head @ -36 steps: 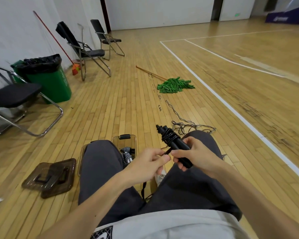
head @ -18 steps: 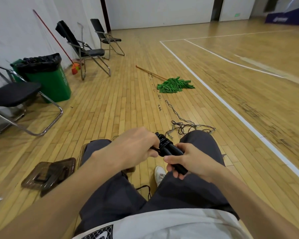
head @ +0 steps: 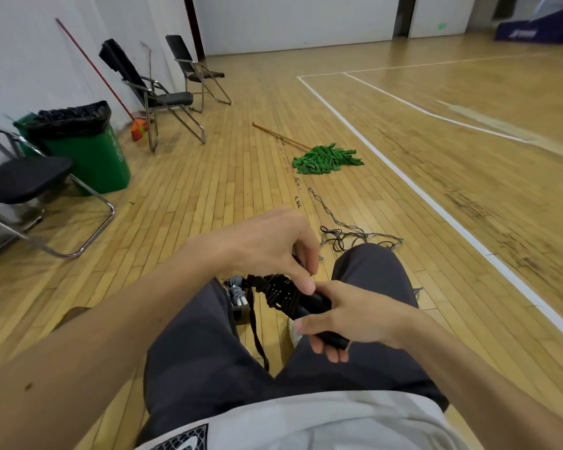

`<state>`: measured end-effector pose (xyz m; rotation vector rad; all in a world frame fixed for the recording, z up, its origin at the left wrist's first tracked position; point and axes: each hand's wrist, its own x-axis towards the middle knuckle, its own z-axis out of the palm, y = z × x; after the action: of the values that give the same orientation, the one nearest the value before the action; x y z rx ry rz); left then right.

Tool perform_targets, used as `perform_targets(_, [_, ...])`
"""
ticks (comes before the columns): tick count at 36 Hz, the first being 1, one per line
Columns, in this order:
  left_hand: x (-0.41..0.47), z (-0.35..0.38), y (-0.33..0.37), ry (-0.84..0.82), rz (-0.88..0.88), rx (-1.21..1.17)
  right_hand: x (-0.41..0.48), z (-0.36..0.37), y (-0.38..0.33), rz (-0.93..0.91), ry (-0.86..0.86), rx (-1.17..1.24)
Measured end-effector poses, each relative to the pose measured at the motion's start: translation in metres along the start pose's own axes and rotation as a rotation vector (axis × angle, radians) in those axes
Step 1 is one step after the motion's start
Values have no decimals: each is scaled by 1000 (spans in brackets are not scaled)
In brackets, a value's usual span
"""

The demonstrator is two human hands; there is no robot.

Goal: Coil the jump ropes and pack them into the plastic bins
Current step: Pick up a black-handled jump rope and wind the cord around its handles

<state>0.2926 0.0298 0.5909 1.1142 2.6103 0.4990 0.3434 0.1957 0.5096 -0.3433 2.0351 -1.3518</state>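
Your right hand (head: 355,316) is clenched around the black jump rope (head: 288,297) handles, held over your lap. Your left hand (head: 273,241) pinches the cord against the wound coil. A loose end hangs between your knees, above the plastic bin (head: 238,298) on the floor.

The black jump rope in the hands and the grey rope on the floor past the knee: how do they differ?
The black jump rope is wound tightly around its handles, while the grey rope sprawls in a loose tangle. The black one is held above the lap by the right hand, with the left hand at its wraps; the grey one lies untouched on the wooden floor. The black cord looks thicker, the grey thin. Both are ropes.
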Motion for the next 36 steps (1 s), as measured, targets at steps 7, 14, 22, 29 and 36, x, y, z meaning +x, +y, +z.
perform_targets(7, [7, 5, -8, -68, -31, -187, -7, 3, 0, -84, -48, -84])
perform_targets(14, [10, 7, -11, -165, -68, -229, -8, 4, -1, -58, -6, -226])
perform_targets(22, [11, 5, -10, -153, -43, -194, -14, -6, 0, -95, -32, -280])
perform_targets(29, [6, 7, -19, -161, -24, -491, -19, -1, 2, -254, -55, -81])
perform_targets(36, [3, 19, -31, -243, -14, -727, -15, 5, 2, -262, -67, -26])
